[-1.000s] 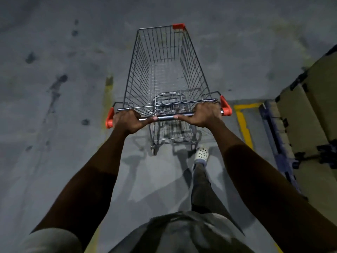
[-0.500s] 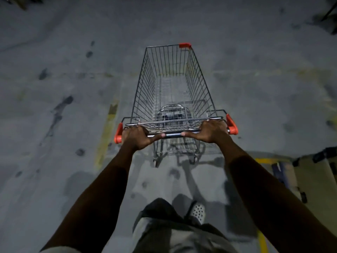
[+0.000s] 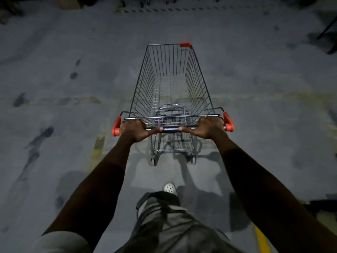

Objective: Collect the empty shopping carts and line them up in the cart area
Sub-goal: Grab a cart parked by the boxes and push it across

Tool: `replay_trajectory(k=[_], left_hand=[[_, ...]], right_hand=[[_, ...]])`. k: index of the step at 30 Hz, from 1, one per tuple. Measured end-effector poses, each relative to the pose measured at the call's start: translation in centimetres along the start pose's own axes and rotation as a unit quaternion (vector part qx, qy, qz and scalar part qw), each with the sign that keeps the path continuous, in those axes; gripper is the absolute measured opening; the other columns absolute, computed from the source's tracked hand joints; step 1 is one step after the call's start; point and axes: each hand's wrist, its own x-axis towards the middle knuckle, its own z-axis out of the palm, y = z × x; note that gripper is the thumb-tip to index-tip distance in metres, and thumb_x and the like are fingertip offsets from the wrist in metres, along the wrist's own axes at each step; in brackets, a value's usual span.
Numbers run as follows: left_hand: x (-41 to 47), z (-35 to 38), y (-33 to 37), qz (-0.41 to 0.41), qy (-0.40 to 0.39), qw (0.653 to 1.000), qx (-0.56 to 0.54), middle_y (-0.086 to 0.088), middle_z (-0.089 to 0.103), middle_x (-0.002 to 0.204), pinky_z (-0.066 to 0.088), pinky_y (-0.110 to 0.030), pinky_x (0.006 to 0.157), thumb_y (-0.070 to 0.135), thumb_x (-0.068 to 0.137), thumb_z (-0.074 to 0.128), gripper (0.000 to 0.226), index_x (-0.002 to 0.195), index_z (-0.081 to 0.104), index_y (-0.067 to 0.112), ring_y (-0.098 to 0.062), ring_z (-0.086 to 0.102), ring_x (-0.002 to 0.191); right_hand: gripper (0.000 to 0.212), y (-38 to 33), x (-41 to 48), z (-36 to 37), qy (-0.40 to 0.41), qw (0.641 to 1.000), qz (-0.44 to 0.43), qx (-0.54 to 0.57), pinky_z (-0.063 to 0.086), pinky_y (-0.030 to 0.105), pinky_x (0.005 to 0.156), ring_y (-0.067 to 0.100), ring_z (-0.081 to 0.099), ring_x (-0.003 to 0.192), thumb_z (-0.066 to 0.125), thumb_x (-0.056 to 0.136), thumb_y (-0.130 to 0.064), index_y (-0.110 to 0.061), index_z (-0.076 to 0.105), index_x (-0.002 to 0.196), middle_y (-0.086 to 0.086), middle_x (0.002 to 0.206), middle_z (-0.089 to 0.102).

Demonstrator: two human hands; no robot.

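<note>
Below, left hand (image 3: 134, 131) and right hand (image 3: 209, 128) gripping cart handle (image 3: 171, 129), wire basket empty

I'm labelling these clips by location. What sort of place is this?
Probably a parking garage or car park: bare stained concrete floor, worn yellow painted line, and an empty wire shopping cart being pushed across it.

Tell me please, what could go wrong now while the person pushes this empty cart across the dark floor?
1. The floor is dim and stained; a wheel could catch on something unseen.
2. Dark objects stand far right; a drifting cart might clip them.
3. The left hand and right hand grip the handle, and the foot steps close behind the wheels.
</note>
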Motion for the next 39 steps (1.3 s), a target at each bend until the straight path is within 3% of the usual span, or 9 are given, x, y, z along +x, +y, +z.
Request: replay_trajectory(k=[5, 10, 14, 19, 22, 27, 31, 34, 39], left_hand=[[12.2, -3.8, -1.1, 0.02, -0.02, 1.0, 0.0, 0.005, 0.061, 0.065, 0.051, -0.035, 0.079, 0.112, 0.057, 0.012, 0.099, 0.056, 0.059, 0.025, -0.022, 0.065, 0.077], [24.2, -6.4, -0.8, 0.031, -0.03, 0.999, -0.011, 0.007, 0.058, 0.064, 0.054, -0.037, 0.084, 0.11, 0.059, 0.015, 0.095, 0.056, 0.058, 0.026, -0.021, 0.066, 0.079], [35.1, -8.2, 0.9, 0.01, -0.015, 1.0, -0.012, 0.001, 0.071, 0.078, 0.048, -0.036, 0.084, 0.106, 0.066, 0.024, 0.094, 0.07, 0.072, 0.026, -0.023, 0.066, 0.085], [48.2, -11.0, 3.2, 0.012, 0.011, 0.998, -0.06, 0.002, 0.074, 0.078, 0.046, -0.032, 0.077, 0.104, 0.07, 0.029, 0.096, 0.083, 0.08, 0.024, -0.02, 0.071, 0.088], [55.4, -13.2, 5.2, -0.003, 0.008, 0.999, -0.042, -0.001, 0.076, 0.089, 0.046, -0.033, 0.08, 0.106, 0.068, 0.026, 0.099, 0.09, 0.08, 0.025, -0.023, 0.07, 0.096], [65.8, -15.5, 7.0, -0.021, 0.008, 0.999, -0.041, 0.002, 0.076, 0.083, 0.045, -0.032, 0.079, 0.11, 0.061, 0.02, 0.106, 0.087, 0.08, 0.027, -0.022, 0.071, 0.092], [74.4, -17.1, 7.2, -0.008, 0.036, 0.999, -0.007, 0.002, 0.076, 0.08, 0.048, -0.032, 0.08, 0.105, 0.069, 0.028, 0.096, 0.088, 0.082, 0.027, -0.022, 0.072, 0.088], [82.2, -18.3, 6.3, 0.0, 0.046, 0.999, 0.007, 0.005, 0.073, 0.072, 0.041, -0.027, 0.069, 0.105, 0.069, 0.027, 0.098, 0.079, 0.081, 0.024, -0.016, 0.068, 0.074], [95.6, -21.4, 5.1, 0.029, 0.042, 0.998, 0.02, 0.002, 0.072, 0.079, 0.036, -0.03, 0.072, 0.103, 0.072, 0.027, 0.094, 0.081, 0.078, 0.024, -0.021, 0.069, 0.083]], right_hand=[[0.104, 1.6, 10.7, -3.1, 0.025, 0.999, 0.019, 0.008, 0.036, 0.03, 0.07, 0.017, 0.057, 0.061, 0.03, 0.067, -0.108, -0.013, 0.072, 0.07, -0.004, 0.057, 0.054], [0.118, 5.0, 22.7, -5.4, 0.055, 0.998, 0.015, 0.018, 0.043, 0.034, 0.076, 0.023, 0.073, 0.092, 0.013, 0.055, -0.115, -0.028, 0.079, 0.099, 0.001, 0.093, 0.078], [0.107, 8.7, 32.5, -9.1, 0.095, 0.995, -0.025, 0.012, 0.052, 0.032, 0.086, 0.021, 0.075, 0.099, 0.019, 0.063, -0.111, -0.035, 0.079, 0.107, -0.001, 0.098, 0.079], [0.088, 13.9, 44.8, -14.4, 0.073, 0.997, -0.03, 0.025, 0.053, 0.038, 0.092, 0.029, 0.074, 0.096, 0.033, 0.067, -0.107, -0.022, 0.054, 0.06, 0.009, 0.09, 0.077], [0.094, 17.1, 52.0, -17.1, 0.072, 0.996, -0.042, 0.033, 0.05, 0.038, 0.093, 0.03, 0.073, 0.103, 0.039, 0.072, -0.102, -0.017, 0.075, 0.086, 0.01, 0.099, 0.078], [0.104, 21.6, 63.7, -19.2, 0.038, 0.999, -0.031, 0.007, 0.049, 0.036, 0.086, 0.018, 0.066, 0.084, 0.025, 0.062, -0.112, -0.018, 0.068, 0.072, -0.001, 0.079, 0.069], [0.112, 24.1, 72.2, -20.6, 0.051, 0.998, -0.029, 0.003, 0.053, 0.037, 0.091, 0.021, 0.073, 0.094, 0.015, 0.058, -0.114, -0.033, 0.078, 0.103, -0.003, 0.095, 0.079], [0.108, 25.1, 78.4, -22.8, 0.071, 0.997, -0.029, -0.005, 0.041, 0.028, 0.072, 0.02, 0.074, 0.081, 0.023, 0.065, -0.11, -0.018, 0.077, 0.082, 0.0, 0.076, 0.075], [0.107, 26.2, 89.4, -26.8, 0.071, 0.997, -0.001, -0.013, 0.039, 0.03, 0.074, 0.023, 0.074, 0.09, 0.028, 0.068, -0.108, -0.013, 0.075, 0.079, 0.005, 0.085, 0.077]])
